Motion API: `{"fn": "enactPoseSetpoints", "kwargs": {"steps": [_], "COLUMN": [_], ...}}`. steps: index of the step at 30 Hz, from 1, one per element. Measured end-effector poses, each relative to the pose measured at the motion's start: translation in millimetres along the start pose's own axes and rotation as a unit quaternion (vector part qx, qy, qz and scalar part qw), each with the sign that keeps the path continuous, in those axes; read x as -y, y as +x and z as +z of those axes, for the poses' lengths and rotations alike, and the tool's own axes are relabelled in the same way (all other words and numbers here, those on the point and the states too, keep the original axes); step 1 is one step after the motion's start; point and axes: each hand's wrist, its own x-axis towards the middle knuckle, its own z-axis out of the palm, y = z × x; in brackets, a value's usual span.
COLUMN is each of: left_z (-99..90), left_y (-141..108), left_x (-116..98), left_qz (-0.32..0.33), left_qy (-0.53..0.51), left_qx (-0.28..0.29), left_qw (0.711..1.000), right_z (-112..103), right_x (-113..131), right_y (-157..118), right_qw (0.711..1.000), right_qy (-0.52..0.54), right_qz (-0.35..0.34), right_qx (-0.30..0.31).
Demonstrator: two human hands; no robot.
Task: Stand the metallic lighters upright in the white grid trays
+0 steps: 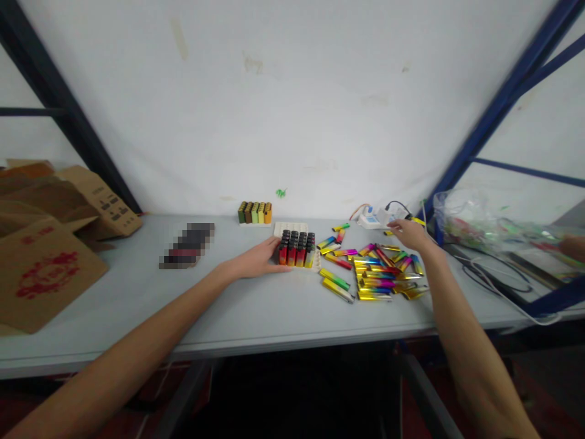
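Note:
Several black-topped lighters [297,249] stand upright in rows on a white holed tray [291,227], which shows behind them and at their right side. My left hand [265,257] rests at the left side of these lighters, fingers apart, the thumb near their front and the fingertips touching the block. A loose pile of shiny multicoloured lighters [379,277] lies on the table to the right. Over the far right edge of the pile is my right hand [409,233], its fingers bent and close together near a yellow piece; what they hold, if anything, is too small to tell.
A small block of lighters [255,213] stands by the wall. Cardboard boxes [50,274] sit at the left, beside a pixelated dark object [187,245]. A white power strip [377,218], cables and plastic bags [470,213] are at the right. Another person's hand [572,247] shows at the right edge.

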Motion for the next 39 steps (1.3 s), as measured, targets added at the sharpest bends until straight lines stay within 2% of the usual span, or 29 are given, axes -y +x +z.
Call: {"fn": "enactPoseSetpoints", "kwargs": {"steps": [3, 6, 10, 14, 18, 20, 24, 27, 31, 34, 37, 39], "left_z": [1.1, 2.1, 1.8, 0.7, 0.8, 1.3, 2.1, 2.0, 1.5, 1.4, 1.6, 1.7], "left_y": [0.6, 1.2, 1.0, 0.3, 0.2, 0.3, 0.7, 0.8, 0.8, 0.7, 0.6, 0.7], "left_x": [2.4, 4.1, 3.9, 2.2, 1.5, 2.0, 3.7, 3.8, 2.3, 1.9, 2.3, 2.8], "left_qz": [-0.001, -0.001, 0.003, 0.004, 0.002, 0.0, 0.007, 0.011, 0.009, 0.012, 0.013, 0.01], "left_qy": [0.001, 0.011, 0.013, 0.006, 0.008, 0.012, 0.009, 0.001, 0.001, 0.005, 0.008, 0.012], "left_qx": [0.0, 0.005, 0.006, 0.009, 0.007, 0.004, -0.001, -0.004, -0.001, -0.003, -0.005, -0.005], "left_qw": [1.0, 1.0, 1.0, 1.0, 1.0, 1.0, 1.0, 1.0, 1.0, 1.0, 1.0, 1.0], "right_z": [12.2, 21.1, 24.9, 20.1, 17.6, 20.5, 26.9, 23.9, 11.5, 2.6, -7.1, -15.6], "right_x": [-10.0, -14.4, -14.3, -17.5, -27.0, -28.9, -21.2, -9.8, 7.1, 24.9, 51.0, 72.0], "right_y": [-2.0, -3.6, -0.9, 3.2, 1.5, -0.1, -0.7, -1.7, -7.0, -11.5, -18.3, -25.4], "right_qw": [0.999, 0.998, 0.998, 0.999, 0.998, 0.997, 0.998, 0.999, 0.994, 0.973, 0.92, 0.874], "right_qy": [-0.04, -0.043, -0.04, -0.04, -0.056, -0.057, -0.049, -0.031, 0.09, 0.218, 0.388, 0.484], "right_qz": [-0.003, -0.013, -0.018, -0.014, 0.034, 0.05, 0.05, 0.041, 0.058, 0.051, -0.001, -0.035], "right_qx": [0.037, 0.046, 0.033, 0.029, -0.017, -0.018, 0.002, 0.002, -0.015, -0.051, -0.046, 0.014]}}
